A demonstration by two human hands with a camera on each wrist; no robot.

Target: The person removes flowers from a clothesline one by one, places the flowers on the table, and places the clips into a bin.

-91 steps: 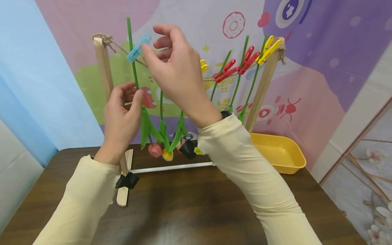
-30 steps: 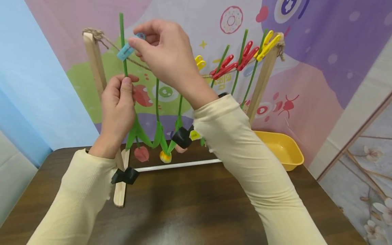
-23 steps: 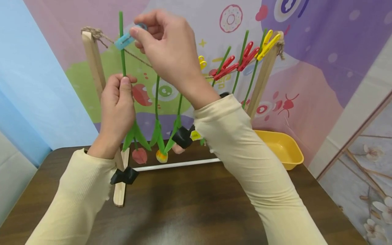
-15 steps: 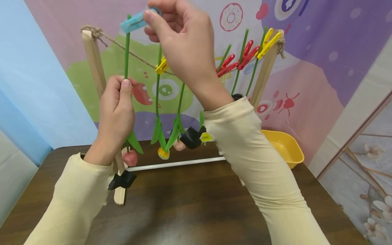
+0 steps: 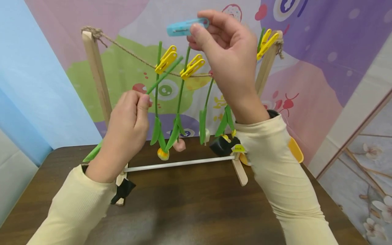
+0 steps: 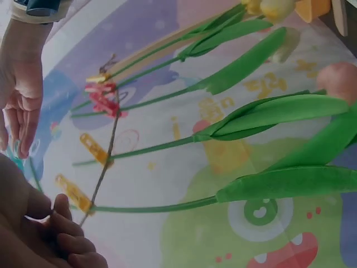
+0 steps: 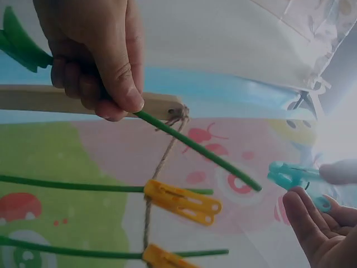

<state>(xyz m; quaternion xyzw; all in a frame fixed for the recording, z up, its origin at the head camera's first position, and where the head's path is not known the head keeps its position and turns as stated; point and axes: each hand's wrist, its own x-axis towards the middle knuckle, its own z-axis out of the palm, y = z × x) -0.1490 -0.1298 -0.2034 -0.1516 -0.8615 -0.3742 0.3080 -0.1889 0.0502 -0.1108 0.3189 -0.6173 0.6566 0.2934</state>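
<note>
Now, from the left, we see a wooden post (image 5: 97, 71) with twine (image 5: 128, 51) tied at its top. Beside it, our left hand (image 5: 127, 126) clamps its fingers round the green stem of a flower (image 5: 167, 72). Half a second ago this stem stood upright in front of the twine; now it is tilted, its long axis running from a leaf at lower left, behind the wrist, to a bare tip at upper right. We cannot tell where its bloom lies.

Next, a first yellow clothespin (image 5: 166, 60) and a second yellow clothespin (image 5: 192, 66) clip other stems to the twine, blooms hanging downward above a white rod (image 5: 180, 164) and the bench (image 5: 196, 207).

Above them is the blue clothespin (image 5: 180, 29). Earlier it gripped the stem near its tip; now it is off, farther right, and apart from that tip. Its long axis lies nearly level, with the gripping end pointing left. Our right hand (image 5: 231, 61) pinches its other end between thumb and forefinger.

Farther right, we see another yellow clothespin (image 5: 267, 45) by the far post and a yellow tray (image 5: 295, 150), partly hidden by the sleeve.
</note>
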